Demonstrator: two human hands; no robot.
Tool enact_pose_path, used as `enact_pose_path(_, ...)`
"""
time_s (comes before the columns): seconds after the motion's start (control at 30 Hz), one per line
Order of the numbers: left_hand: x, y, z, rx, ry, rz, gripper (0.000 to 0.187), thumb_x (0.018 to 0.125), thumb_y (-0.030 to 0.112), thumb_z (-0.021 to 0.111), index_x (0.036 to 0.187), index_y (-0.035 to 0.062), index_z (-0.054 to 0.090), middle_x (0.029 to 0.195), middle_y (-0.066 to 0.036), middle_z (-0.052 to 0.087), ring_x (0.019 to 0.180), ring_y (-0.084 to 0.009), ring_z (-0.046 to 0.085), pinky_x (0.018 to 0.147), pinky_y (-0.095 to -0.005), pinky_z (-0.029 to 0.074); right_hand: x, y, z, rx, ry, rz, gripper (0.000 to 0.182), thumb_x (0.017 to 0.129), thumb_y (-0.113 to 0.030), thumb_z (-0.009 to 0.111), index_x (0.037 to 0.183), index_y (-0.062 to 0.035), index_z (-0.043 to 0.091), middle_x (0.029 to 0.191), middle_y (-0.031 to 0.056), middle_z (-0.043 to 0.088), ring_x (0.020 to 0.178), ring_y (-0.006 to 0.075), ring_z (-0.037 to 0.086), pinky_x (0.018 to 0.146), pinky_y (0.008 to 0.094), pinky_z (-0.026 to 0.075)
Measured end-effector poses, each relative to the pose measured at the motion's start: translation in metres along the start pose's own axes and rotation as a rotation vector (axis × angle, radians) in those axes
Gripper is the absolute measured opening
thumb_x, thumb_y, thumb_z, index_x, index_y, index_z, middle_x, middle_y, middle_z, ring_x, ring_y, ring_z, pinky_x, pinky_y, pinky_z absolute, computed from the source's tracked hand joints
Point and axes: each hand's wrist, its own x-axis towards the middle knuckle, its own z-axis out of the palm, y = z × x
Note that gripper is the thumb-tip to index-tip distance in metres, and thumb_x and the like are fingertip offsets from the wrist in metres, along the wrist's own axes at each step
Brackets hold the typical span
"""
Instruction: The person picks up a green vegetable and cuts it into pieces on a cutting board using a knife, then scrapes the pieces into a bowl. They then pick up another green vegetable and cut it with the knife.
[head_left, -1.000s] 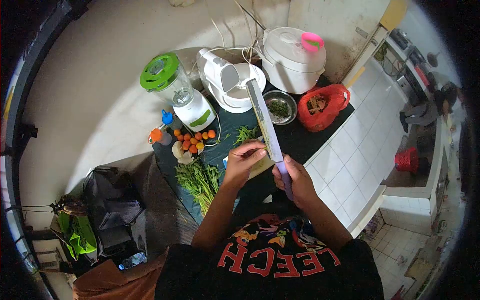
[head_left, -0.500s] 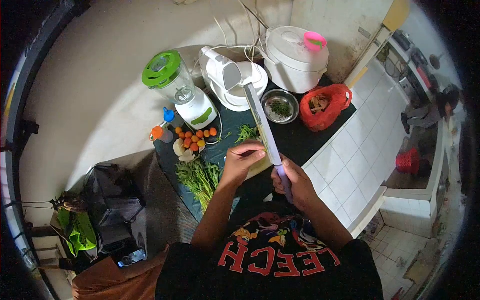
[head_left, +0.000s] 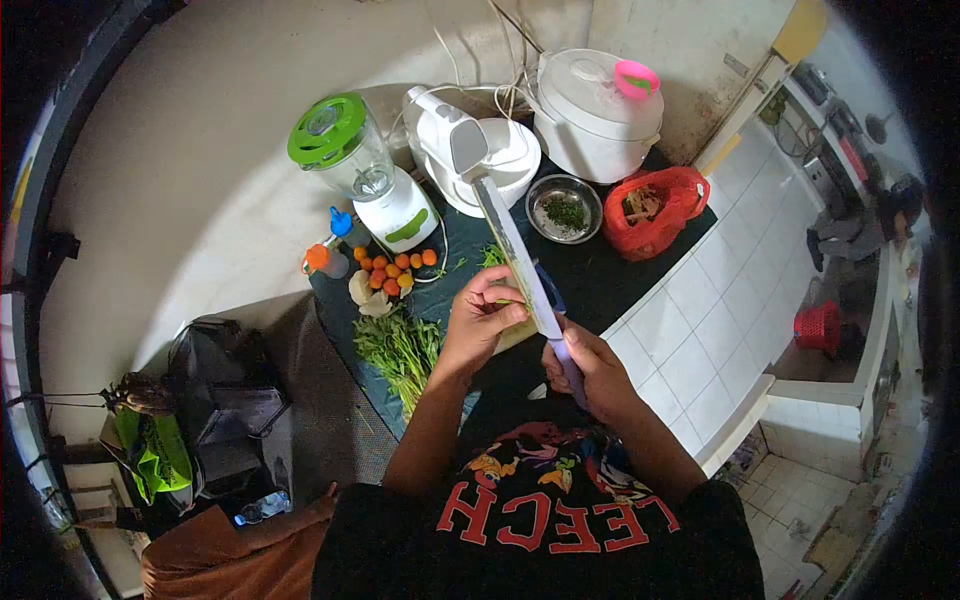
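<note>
My right hand [head_left: 587,368] is wrapped round the purple handle of a long knife [head_left: 518,262], whose blade points up and away from me. Beside the blade, my left hand [head_left: 487,315] has its thumb and fingers pinched together near a bit of green; what they hold is too small to make out. Under the hands, a pale board [head_left: 513,337] is partly hidden. Some cut greens [head_left: 492,255] lie behind my left fingers. To the left is a bunch of leafy greens [head_left: 398,355], with small orange tomatoes [head_left: 402,262] beyond it.
A blender [head_left: 400,210], a white mixer [head_left: 450,135] and a large white cooker [head_left: 600,115] line the back. A metal bowl of chopped greens [head_left: 563,210] stands near a red plastic bag [head_left: 655,215]. Another person's brown-clothed leg [head_left: 235,560] shows at the lower left.
The knife blade has tipped slightly to the left and down. Both hands keep nearly the same pose, and the view has shifted slightly.
</note>
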Motion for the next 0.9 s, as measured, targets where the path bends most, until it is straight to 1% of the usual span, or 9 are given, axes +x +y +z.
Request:
enact_pose_path(0.03, 0.000, -0.001, -0.001, 0.000, 0.000, -0.002, 0.056, 0.087, 0.002, 0.083, 0.137, 0.0029, 0.058, 0.103, -0.006, 0.076, 0.094, -0.0137, 0.071, 0.087, -0.0301, 0.057, -0.001, -0.001, -0.001, 0.001, 0.001, 0.000, 0.060, 0.112, -0.041, 0.043, 0.160, -0.0052, 0.038, 0.080, -0.0016, 0.053, 0.066, 0.0070, 0.048, 0.058, 0.0242, 0.041)
enact_pose_path(0.1, 0.001, -0.002, -0.003, 0.087, -0.004, 0.016, 0.062, 0.086, 0.008, 0.085, 0.140, 0.0022, 0.055, 0.098, -0.005, 0.077, 0.089, -0.0143, 0.071, 0.087, -0.0301, 0.055, -0.003, -0.002, -0.002, -0.117, -0.022, -0.019, 0.062, 0.112, -0.043, 0.044, 0.160, -0.0047, 0.035, 0.084, 0.0012, 0.052, 0.070, 0.0097, 0.046, 0.062, 0.0263, 0.041)
enact_pose_path(0.2, -0.001, 0.002, -0.003, 0.053, -0.034, -0.021, 0.065, 0.085, 0.009, 0.086, 0.141, 0.0023, 0.054, 0.097, -0.004, 0.077, 0.090, -0.0130, 0.071, 0.086, -0.0297, 0.055, -0.004, 0.000, -0.003, -0.082, -0.040, 0.004, 0.062, 0.112, -0.043, 0.045, 0.160, -0.0044, 0.035, 0.084, 0.0012, 0.052, 0.071, 0.0096, 0.046, 0.063, 0.0263, 0.041)
enact_pose_path(0.43, 0.000, 0.003, -0.002, 0.049, -0.018, -0.004, 0.061, 0.087, 0.007, 0.084, 0.141, 0.0022, 0.055, 0.101, -0.004, 0.076, 0.091, -0.0124, 0.070, 0.082, -0.0276, 0.054, -0.003, 0.005, -0.005, -0.110, -0.014, -0.031, 0.063, 0.112, -0.043, 0.045, 0.160, -0.0033, 0.035, 0.084, 0.0009, 0.052, 0.071, 0.0093, 0.046, 0.063, 0.0257, 0.041)
enact_pose_path(0.5, -0.002, 0.004, -0.006, 0.021, -0.017, -0.047, 0.058, 0.088, 0.008, 0.083, 0.138, 0.0009, 0.055, 0.100, -0.004, 0.075, 0.092, -0.0129, 0.069, 0.086, -0.0282, 0.055, -0.004, 0.004, -0.002, -0.080, 0.003, -0.026, 0.060, 0.112, -0.042, 0.046, 0.160, -0.0074, 0.038, 0.083, -0.0036, 0.053, 0.068, 0.0053, 0.046, 0.060, 0.0216, 0.039)
enact_pose_path(0.6, -0.002, 0.004, -0.007, -0.005, -0.042, -0.037, 0.054, 0.089, 0.009, 0.083, 0.135, 0.0006, 0.056, 0.100, -0.004, 0.075, 0.091, -0.0123, 0.069, 0.085, -0.0285, 0.055, -0.003, 0.006, -0.002, -0.089, -0.006, -0.039, 0.060, 0.111, -0.043, 0.047, 0.159, -0.0077, 0.040, 0.083, -0.0035, 0.053, 0.068, 0.0054, 0.047, 0.060, 0.0224, 0.039)
enact_pose_path(0.7, -0.003, 0.004, -0.007, -0.017, -0.053, -0.041, 0.054, 0.088, 0.008, 0.083, 0.135, 0.0002, 0.056, 0.100, -0.005, 0.075, 0.091, -0.0122, 0.069, 0.085, -0.0289, 0.055, 0.000, 0.017, -0.010, -0.135, -0.019, -0.042, 0.060, 0.112, -0.044, 0.046, 0.159, -0.0079, 0.040, 0.082, -0.0034, 0.052, 0.068, 0.0056, 0.046, 0.060, 0.0229, 0.039)
enact_pose_path(0.83, -0.003, 0.006, -0.007, -0.013, -0.054, -0.042, 0.055, 0.087, 0.006, 0.083, 0.135, 0.0003, 0.056, 0.101, -0.005, 0.075, 0.090, -0.0122, 0.069, 0.085, -0.0287, 0.055, -0.001, 0.011, -0.003, -0.149, -0.010, -0.059, 0.060, 0.112, -0.045, 0.045, 0.159, -0.0077, 0.041, 0.081, -0.0034, 0.051, 0.067, 0.0059, 0.046, 0.060, 0.0233, 0.039)
enact_pose_path(0.9, -0.002, 0.006, -0.007, -0.006, -0.065, -0.081, 0.057, 0.086, 0.004, 0.083, 0.136, 0.0005, 0.055, 0.100, -0.005, 0.075, 0.089, -0.0124, 0.070, 0.085, -0.0287, 0.056, -0.001, 0.011, -0.001, -0.145, 0.000, -0.058, 0.059, 0.112, -0.044, 0.043, 0.159, -0.0076, 0.040, 0.080, -0.0032, 0.050, 0.066, 0.0061, 0.045, 0.059, 0.0234, 0.039)
